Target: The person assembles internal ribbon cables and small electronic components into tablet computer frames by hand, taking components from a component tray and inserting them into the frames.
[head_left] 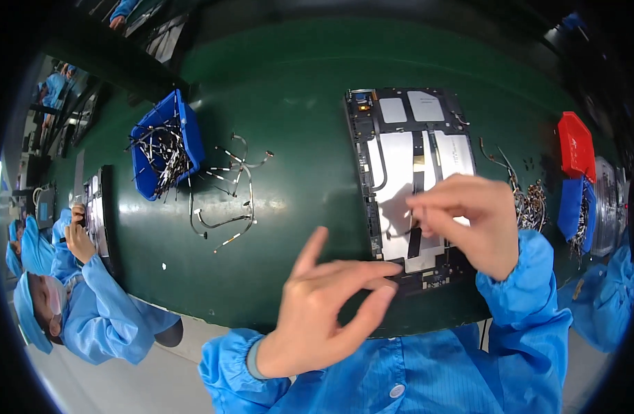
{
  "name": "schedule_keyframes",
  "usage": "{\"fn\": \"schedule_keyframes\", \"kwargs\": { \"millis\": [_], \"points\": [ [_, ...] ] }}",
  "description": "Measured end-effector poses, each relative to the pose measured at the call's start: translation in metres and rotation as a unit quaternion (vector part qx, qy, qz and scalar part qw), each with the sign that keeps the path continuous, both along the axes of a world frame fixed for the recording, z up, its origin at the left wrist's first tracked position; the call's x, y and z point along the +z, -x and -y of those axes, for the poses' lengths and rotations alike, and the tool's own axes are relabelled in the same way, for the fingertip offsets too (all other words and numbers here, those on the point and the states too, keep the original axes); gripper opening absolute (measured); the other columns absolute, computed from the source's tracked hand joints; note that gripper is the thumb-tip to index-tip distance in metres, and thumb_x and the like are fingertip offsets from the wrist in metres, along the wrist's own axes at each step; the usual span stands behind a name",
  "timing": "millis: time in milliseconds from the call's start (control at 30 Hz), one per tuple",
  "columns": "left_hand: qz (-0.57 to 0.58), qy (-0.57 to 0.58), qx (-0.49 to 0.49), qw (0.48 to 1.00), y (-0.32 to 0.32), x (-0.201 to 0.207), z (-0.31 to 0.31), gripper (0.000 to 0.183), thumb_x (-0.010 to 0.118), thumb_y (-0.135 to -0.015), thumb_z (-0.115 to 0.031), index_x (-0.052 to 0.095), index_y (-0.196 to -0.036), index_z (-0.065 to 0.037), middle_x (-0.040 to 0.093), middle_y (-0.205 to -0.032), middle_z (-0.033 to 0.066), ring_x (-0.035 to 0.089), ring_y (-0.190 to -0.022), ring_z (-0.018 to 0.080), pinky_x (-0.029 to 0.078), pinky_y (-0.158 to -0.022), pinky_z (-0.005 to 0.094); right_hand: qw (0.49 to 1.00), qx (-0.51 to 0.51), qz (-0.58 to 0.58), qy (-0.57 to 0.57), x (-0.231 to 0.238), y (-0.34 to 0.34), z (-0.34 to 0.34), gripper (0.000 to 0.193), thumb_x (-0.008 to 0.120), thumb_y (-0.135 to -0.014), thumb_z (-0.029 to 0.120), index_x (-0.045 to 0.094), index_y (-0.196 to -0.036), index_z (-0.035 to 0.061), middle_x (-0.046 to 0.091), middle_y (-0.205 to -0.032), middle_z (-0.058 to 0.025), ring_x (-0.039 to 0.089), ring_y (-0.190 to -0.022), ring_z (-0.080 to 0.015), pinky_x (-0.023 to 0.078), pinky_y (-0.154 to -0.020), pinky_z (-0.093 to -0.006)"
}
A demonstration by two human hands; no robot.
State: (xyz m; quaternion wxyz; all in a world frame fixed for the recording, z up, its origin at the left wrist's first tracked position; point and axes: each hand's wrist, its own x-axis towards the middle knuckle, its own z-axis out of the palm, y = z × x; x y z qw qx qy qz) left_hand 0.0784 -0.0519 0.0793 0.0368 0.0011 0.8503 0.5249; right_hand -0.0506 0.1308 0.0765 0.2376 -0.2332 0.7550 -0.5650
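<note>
An opened, flat electronic device (389,152), black-framed with silver-white panels inside, lies on the green table in front of me. Over its lower middle, my right hand (472,221) has thumb and forefinger pinched together on a short thin cable (411,222). The fingers partly hide the cable, so whether its far end is attached does not show. My left hand (331,303) rests at the device's lower left edge. Its forefinger touches the frame near the bottom, the thumb sits apart below, and another finger sticks up. I see nothing held in that hand.
A blue bin (193,131) full of thin cables stands left, with loose cables (244,179) beside it. To the right are a cable pile (531,207), a red bin (576,145) and a blue bin (574,214). A co-worker (100,303) handles another device at far left.
</note>
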Motion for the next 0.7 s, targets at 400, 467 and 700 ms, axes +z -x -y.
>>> {"fn": "schedule_keyframes", "kwargs": {
  "millis": [400,467,700],
  "points": [
    [-0.188,0.395,0.052,0.898,0.026,-0.037,0.009,0.031,0.068,-0.070,-0.013,0.074,-0.100,-0.013,0.070,-0.100,-0.0024,0.063,-0.099,0.0187,0.024,-0.112,0.0607,0.994,-0.066,0.087,-0.004,-0.038,0.024,0.030,0.011,0.068,-0.085,-0.002,0.071,-0.094,-0.0084,0.069,-0.082,-0.0115,0.066,-0.067,-0.0121,0.055,-0.061,-0.0226],
    [-0.202,0.410,0.054,0.888,0.029,-0.043,0.009,0.033,0.068,-0.070,-0.013,0.074,-0.102,-0.014,0.070,-0.101,-0.0031,0.063,-0.099,0.0181,0.025,-0.111,0.0606,0.994,-0.075,0.080,-0.016,-0.036,0.025,0.032,0.011,0.068,-0.085,-0.003,0.072,-0.094,-0.0071,0.068,-0.083,-0.0107,0.066,-0.066,-0.0113,0.054,-0.057,-0.0218],
    [-0.212,0.443,0.039,0.870,0.033,-0.049,0.005,0.032,0.066,-0.071,-0.018,0.075,-0.102,-0.016,0.070,-0.100,-0.0042,0.063,-0.100,0.0158,0.027,-0.110,0.0627,0.998,-0.051,0.002,-0.039,-0.038,0.025,0.029,0.013,0.069,-0.083,-0.003,0.073,-0.096,-0.0039,0.068,-0.082,-0.0091,0.064,-0.060,-0.0104,0.051,-0.050,-0.0197]
  ]
}}
